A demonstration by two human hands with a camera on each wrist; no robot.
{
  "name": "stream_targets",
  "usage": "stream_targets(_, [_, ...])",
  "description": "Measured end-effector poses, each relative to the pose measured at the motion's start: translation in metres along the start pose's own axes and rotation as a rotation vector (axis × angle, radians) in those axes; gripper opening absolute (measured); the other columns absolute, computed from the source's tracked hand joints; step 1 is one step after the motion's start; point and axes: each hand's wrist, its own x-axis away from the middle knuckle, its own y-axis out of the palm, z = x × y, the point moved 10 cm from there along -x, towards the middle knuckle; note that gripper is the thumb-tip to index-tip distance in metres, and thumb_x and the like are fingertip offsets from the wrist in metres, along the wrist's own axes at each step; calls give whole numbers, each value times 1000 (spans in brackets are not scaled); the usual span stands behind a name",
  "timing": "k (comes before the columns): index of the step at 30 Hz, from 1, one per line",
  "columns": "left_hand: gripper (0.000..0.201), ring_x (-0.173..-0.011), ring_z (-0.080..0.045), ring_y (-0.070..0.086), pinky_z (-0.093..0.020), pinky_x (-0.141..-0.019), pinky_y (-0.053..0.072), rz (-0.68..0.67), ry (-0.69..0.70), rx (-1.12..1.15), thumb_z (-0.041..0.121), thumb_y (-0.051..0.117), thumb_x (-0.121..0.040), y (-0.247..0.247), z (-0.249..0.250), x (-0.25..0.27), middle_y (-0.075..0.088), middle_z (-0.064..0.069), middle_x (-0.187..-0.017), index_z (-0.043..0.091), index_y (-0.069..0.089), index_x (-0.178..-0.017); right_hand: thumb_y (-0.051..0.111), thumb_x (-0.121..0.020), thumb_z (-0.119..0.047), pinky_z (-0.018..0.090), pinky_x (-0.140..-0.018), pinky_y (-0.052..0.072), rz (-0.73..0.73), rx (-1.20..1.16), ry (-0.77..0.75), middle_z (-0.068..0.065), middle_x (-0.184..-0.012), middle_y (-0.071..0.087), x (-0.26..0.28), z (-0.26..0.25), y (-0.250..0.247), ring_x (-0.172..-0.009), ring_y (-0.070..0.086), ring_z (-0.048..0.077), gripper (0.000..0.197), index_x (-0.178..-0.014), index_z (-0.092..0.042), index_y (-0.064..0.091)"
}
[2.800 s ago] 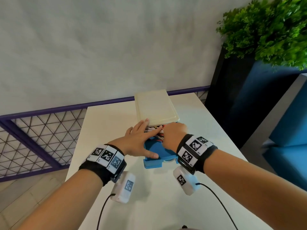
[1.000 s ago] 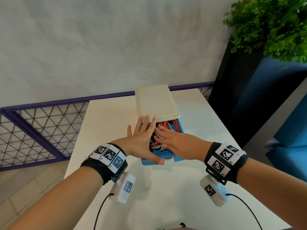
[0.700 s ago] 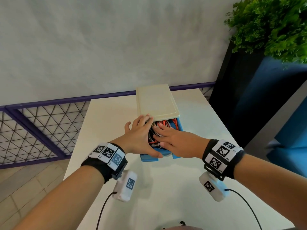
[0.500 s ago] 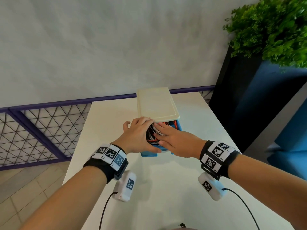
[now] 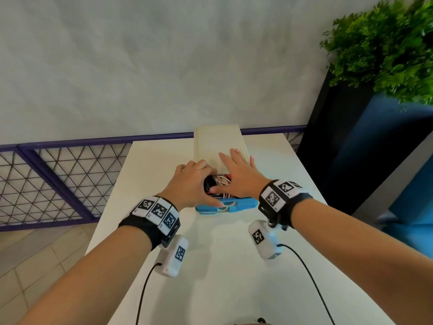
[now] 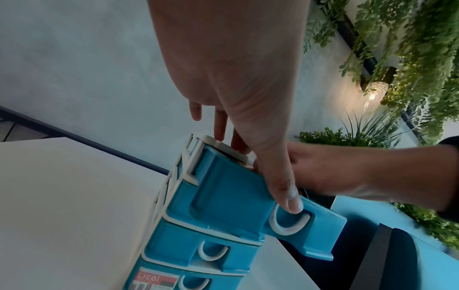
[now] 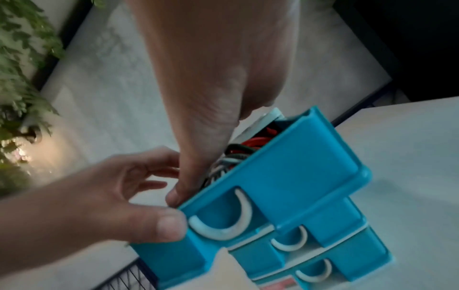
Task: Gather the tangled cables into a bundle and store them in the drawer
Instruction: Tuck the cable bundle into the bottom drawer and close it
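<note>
A small drawer unit with a cream top [image 5: 218, 141] stands at the table's far edge. Its blue top drawer [image 5: 241, 204] is pulled part way out and holds the bundle of red, white and black cables [image 5: 220, 180]. My left hand [image 5: 192, 184] is at the drawer's left side, its thumb [image 6: 290, 204] pressing the drawer front beside the white handle [image 6: 288, 225] and its fingers reaching the cream top's edge. My right hand [image 5: 236, 177] lies flat with fingers on the cream top, and its thumb [image 7: 178, 192] presses down on the cables [image 7: 248, 144].
Two more blue drawers [image 7: 293, 247] sit shut below the top one. The white table [image 5: 222, 266] has bare surface in front of the unit. A purple mesh railing [image 5: 58, 179] runs on the left, and a dark planter with green foliage [image 5: 384, 48] stands to the right.
My right hand has moved from the cables up onto the cream top. My left fingers went from spread flat to bent at the drawer's edge. The drawer has slid in somewhat.
</note>
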Motion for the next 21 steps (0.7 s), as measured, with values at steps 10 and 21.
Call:
stream_targets(10, [83,-107,-12,41,-36,-76,49,-5,-60,67,67,76,-52,-1,-2,-2,46,12,-113,29,52,-123,44,-84,-73,48,-119,3,11,-7,-39,11,-164,5,-14,15,1,-151,2,23,90,-155,-24,17])
stream_targets(21, [68,-103,-13,42,-35,-72,46,-11,-122,9,54,80,-60,-6,5,-10,48,9,-108,23,57,-117,65,-83,-56,36,-109,31,143,-89,-99,6,-145,46,-14,23,-18,-132,40,25,68,-139,-19,49])
